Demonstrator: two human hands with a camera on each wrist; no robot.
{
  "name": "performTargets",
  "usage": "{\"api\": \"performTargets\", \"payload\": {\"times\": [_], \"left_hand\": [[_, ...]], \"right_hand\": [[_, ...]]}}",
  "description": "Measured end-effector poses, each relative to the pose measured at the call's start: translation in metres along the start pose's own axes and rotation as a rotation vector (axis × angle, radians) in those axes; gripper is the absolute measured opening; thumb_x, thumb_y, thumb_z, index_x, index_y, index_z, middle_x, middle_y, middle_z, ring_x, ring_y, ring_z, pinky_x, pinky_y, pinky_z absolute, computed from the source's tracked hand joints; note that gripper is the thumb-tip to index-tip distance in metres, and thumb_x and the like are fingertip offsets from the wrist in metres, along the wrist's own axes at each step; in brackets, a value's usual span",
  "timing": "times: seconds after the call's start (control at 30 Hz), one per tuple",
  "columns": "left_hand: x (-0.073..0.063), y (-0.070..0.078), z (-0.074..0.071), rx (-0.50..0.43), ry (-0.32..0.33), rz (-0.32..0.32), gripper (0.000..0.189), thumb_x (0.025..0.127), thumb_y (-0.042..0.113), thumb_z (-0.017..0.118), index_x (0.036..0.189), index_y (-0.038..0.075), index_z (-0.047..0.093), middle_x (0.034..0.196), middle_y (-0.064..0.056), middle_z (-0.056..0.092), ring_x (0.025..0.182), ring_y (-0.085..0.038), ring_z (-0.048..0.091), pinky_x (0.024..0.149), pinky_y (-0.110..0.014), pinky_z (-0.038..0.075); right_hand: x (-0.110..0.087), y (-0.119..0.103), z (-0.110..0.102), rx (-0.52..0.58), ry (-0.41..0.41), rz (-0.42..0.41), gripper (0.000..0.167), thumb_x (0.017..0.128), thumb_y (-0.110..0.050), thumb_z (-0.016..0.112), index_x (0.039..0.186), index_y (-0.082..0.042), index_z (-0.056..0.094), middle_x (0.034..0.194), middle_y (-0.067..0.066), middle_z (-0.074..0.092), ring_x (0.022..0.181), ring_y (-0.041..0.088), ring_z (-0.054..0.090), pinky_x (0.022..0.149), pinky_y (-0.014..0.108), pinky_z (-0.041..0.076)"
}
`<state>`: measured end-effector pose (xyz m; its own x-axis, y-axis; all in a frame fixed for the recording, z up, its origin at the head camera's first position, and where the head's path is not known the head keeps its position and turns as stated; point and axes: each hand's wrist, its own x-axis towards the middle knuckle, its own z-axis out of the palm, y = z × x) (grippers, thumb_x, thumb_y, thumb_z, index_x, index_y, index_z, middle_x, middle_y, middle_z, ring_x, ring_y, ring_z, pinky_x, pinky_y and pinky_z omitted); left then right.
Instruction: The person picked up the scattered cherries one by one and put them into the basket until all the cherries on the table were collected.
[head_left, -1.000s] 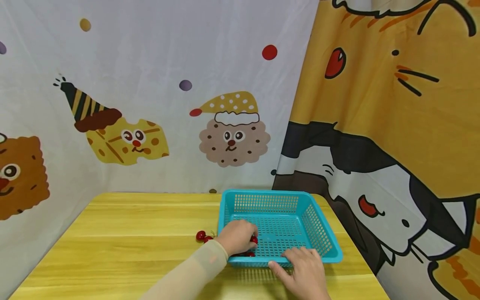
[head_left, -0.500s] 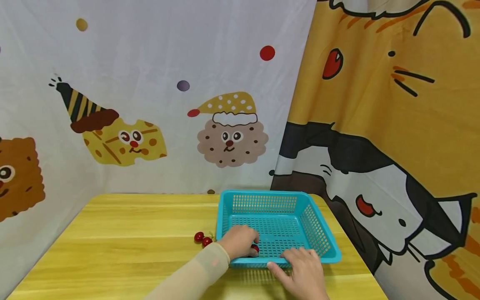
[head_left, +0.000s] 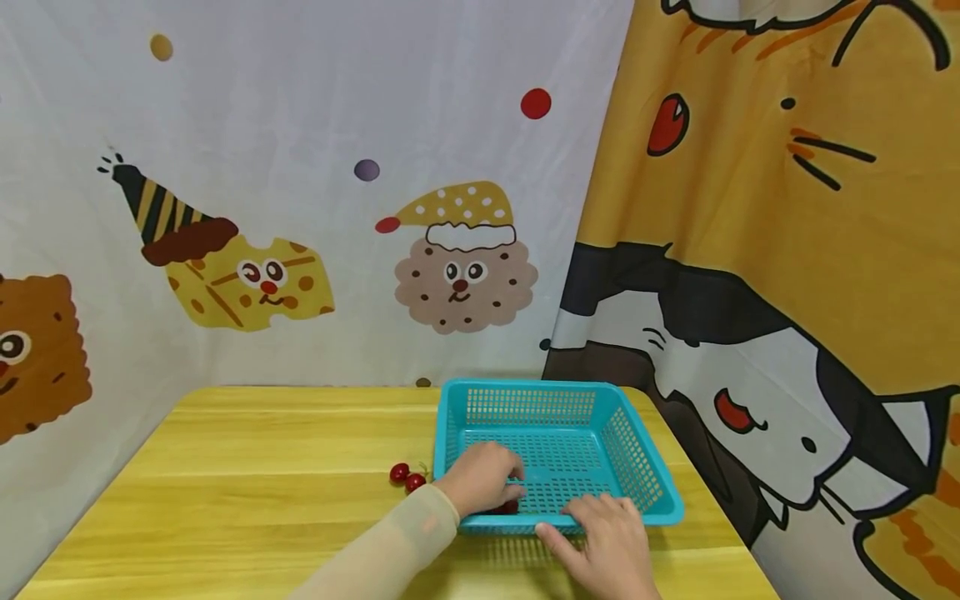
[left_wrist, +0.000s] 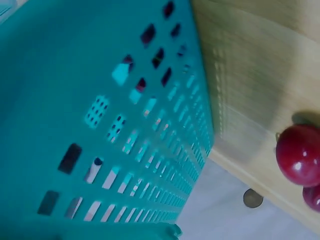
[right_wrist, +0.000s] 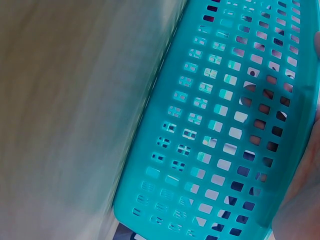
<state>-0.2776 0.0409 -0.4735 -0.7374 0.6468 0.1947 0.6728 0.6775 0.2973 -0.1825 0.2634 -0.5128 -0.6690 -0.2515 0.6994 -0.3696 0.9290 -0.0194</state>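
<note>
My left hand (head_left: pixel 483 479) reaches over the left side of the blue plastic basket (head_left: pixel 671 492). Its fingers bend loosely, with a gap between fingertips and thumb and nothing seen in it. Just below the thumb, dark red cherries (head_left: pixel 510 507) lie inside by the front wall, mostly hidden by the hand. My right hand (head_left: pixel 603 542) grips the front rim, thumb outside and fingers over the inside. Outside the basket, to its left, are two more cherries (head_left: pixel 415 482), which the left wrist view shows as glossy red cherries (left_wrist: pixel 300 155).
The basket stands at the right side of a yellow wood-grain table (head_left: pixel 247 483). Behind the table hangs a pale cloth (head_left: pixel 285 125) with cartoon prints. A yellow cartoon curtain (head_left: pixel 735 208) falls close to the right edge.
A cherry at my left fingertips has gone down to the basket's floor, and the fingers have parted from it. My right hand stays on the rim.
</note>
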Motion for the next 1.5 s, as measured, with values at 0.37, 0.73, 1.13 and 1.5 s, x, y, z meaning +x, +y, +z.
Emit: {"api": "performTargets", "payload": {"times": [0.37,0.73,1.13,1.5], "left_hand": [[-0.027,0.003,-0.056,-0.432,0.299,-0.077,0.015,0.103,0.034,0.074,0.114,0.025,0.08,0.115,0.008,0.078,0.09,-0.016,0.063,0.076,-0.024,0.053],[-0.11,-0.038,-0.077,-0.488,0.402,-0.257,0.014,0.097,0.026,0.081,0.111,0.025,0.079,0.102,0.011,0.075,0.078,-0.008,0.056,0.059,-0.024,0.049],[-0.146,-0.057,-0.062,-0.334,0.301,-0.396,0.031,0.086,0.023,0.091,0.114,0.019,0.079,0.112,0.004,0.078,0.089,-0.013,0.061,0.071,-0.024,0.052],[-0.132,-0.061,-0.035,-0.271,0.254,-0.314,0.032,0.084,0.017,0.092,0.113,0.008,0.08,0.113,-0.008,0.079,0.102,-0.028,0.074,0.085,-0.04,0.063]], "right_hand": [[0.001,-0.001,-0.001,-0.002,-0.013,0.014,0.038,0.083,-0.067,0.081,0.083,-0.029,0.075,0.078,-0.014,0.07,0.071,0.007,0.059,0.069,0.033,0.043],[-0.003,-0.003,0.001,-0.003,-0.055,0.049,0.033,0.083,-0.064,0.083,0.084,-0.032,0.076,0.08,-0.015,0.07,0.073,0.007,0.06,0.07,0.031,0.044],[0.001,-0.001,0.0,0.004,-0.026,0.024,0.035,0.083,-0.066,0.082,0.084,-0.031,0.076,0.078,-0.015,0.07,0.071,0.006,0.059,0.07,0.032,0.043],[0.0,-0.002,-0.001,0.021,0.008,0.006,0.036,0.084,-0.067,0.08,0.082,-0.032,0.074,0.076,-0.016,0.067,0.069,0.004,0.054,0.069,0.031,0.04]]}}
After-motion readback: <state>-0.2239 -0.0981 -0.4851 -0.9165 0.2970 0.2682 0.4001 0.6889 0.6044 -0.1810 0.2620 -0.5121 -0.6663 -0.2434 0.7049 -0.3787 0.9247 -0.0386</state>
